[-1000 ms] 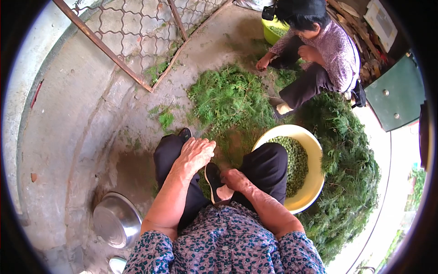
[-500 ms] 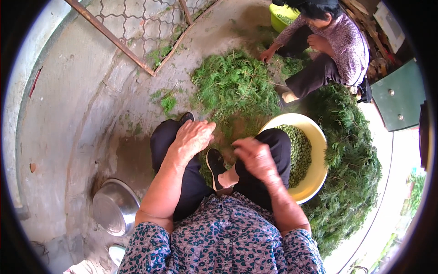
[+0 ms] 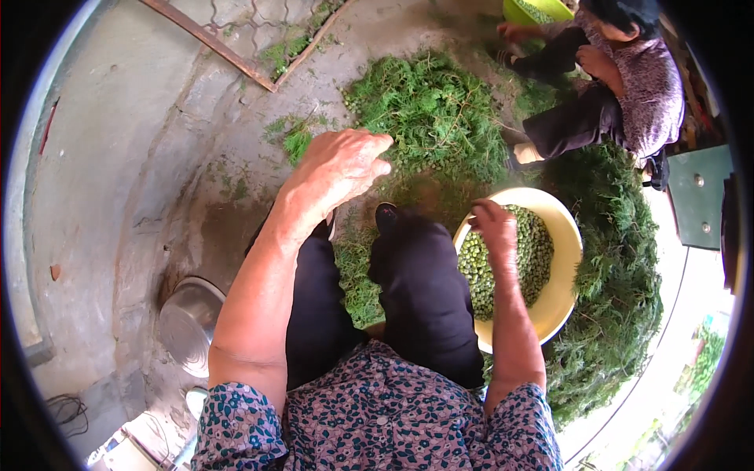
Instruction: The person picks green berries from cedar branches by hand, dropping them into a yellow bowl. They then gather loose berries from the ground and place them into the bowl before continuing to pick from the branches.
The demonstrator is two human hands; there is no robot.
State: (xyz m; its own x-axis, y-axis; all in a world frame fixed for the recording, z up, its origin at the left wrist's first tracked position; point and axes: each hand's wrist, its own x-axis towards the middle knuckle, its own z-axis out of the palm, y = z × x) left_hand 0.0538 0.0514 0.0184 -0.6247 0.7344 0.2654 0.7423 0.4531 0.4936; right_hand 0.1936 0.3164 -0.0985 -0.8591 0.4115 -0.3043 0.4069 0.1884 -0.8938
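My left hand (image 3: 338, 171) is raised over the ground just short of a heap of feathery green sprigs (image 3: 436, 118); its thumb and fingers are apart and nothing shows between them. Above the left inner rim of a yellow basin (image 3: 567, 271) is my right hand (image 3: 496, 229), fingers curled and bunched together. Whatever those fingertips hold, if anything, is too small to make out. Many small round green fruits (image 3: 530, 251) fill the lower part of the basin, which stands by my right knee. More of these fruits lie scattered around the heap's edge.
A person (image 3: 640, 94) sits at the far right, one hand by a lime-green basin (image 3: 542, 11). A long bank of green branches (image 3: 616, 290) lies beyond my basin. A metal pan (image 3: 191, 318) leans at the left, and a rusty metal frame (image 3: 212, 43) is at the far left.
My left hand has moved forward toward the heap. My right hand has swung right, from over my knee to above the yellow basin. The other person's hand has left the heap for the lime-green basin.
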